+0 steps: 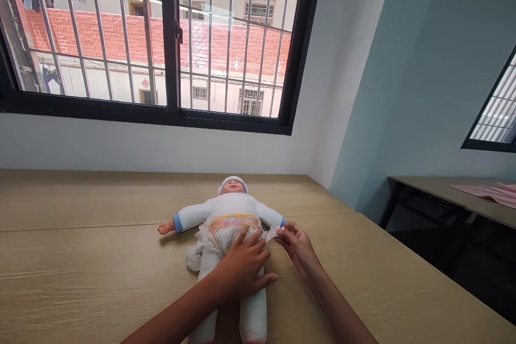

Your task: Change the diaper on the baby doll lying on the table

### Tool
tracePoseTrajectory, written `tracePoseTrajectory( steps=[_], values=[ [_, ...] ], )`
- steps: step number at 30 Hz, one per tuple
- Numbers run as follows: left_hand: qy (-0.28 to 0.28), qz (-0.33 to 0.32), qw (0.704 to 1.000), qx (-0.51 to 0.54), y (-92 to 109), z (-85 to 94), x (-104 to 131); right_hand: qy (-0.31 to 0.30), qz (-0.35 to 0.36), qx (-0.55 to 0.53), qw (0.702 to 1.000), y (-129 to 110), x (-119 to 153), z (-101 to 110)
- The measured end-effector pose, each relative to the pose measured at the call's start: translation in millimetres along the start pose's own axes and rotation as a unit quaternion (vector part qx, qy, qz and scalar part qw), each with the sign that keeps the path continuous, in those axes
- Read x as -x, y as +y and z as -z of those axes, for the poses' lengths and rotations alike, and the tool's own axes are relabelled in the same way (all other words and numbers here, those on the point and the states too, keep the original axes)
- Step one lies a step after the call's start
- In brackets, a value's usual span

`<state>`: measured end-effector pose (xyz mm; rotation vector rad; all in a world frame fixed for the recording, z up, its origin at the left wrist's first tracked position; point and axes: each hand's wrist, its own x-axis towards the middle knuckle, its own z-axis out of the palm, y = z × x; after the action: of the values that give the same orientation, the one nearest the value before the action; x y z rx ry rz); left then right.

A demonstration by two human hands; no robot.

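On the table lies a baby doll (231, 205) on its back, head toward the window, in a white suit with blue cuffs and a white cap. A diaper (235, 220) with a coloured waistband is wrapped around its hips; its ruffled left side bunches out. My left hand (245, 263) rests over the diaper's front and the doll's upper leg, fingers spread. At the diaper's right side, my right hand (296, 247) pinches a thin white side tab of it between thumb and fingers, beside the doll's cuff.
The wooden table (100, 274) reaches back to the wall below a barred window (173, 110). A second table (435, 185) on the right bears a pink cloth (489, 193). A gap with a dark underside lies between the two tables.
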<state>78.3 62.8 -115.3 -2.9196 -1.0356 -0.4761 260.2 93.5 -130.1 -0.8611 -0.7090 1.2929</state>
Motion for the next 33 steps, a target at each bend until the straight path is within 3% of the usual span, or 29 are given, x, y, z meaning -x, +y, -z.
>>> tracePoseTrajectory(
  steps=[6,10,12,15,18,21,24,30,33],
  values=[
    [0.021,-0.022,0.999,-0.028,-0.1,1.0,-0.6,0.014,0.015,0.100,0.995,-14.7,-21.5,-7.8],
    [0.028,-0.033,0.999,-0.030,-1.6,2.4,-0.3,-0.037,0.050,0.258,0.964,-20.8,-41.0,-31.6],
    [0.024,-0.038,0.999,-0.029,-2.1,2.5,-0.5,-0.083,0.071,0.354,0.929,-20.4,-46.9,-44.8],
    [0.016,-0.035,0.999,-0.029,-2.6,0.9,-0.6,-0.139,0.082,0.507,0.847,-20.5,-46.5,-63.5],
    [0.019,-0.030,0.999,-0.031,-3.1,-1.9,-0.3,-0.152,0.104,0.613,0.768,-23.5,-36.9,-80.3],
    [0.022,-0.031,0.999,-0.021,-3.6,-3.6,-0.1,-0.140,0.116,0.661,0.728,-27.8,-25.3,-92.8],
    [0.017,-0.022,1.000,-0.010,-3.1,-4.1,0.4,-0.163,0.109,0.656,0.729,-32.2,-18.9,-97.5],
    [0.035,0.048,0.998,-0.012,0.9,-4.5,4.1,-0.264,0.034,0.516,0.814,-48.5,-25.7,-88.0],
    [0.030,0.069,0.997,-0.020,2.9,-2.0,5.7,-0.255,0.066,0.495,0.828,-62.1,-30.6,-81.0]
  ],
)
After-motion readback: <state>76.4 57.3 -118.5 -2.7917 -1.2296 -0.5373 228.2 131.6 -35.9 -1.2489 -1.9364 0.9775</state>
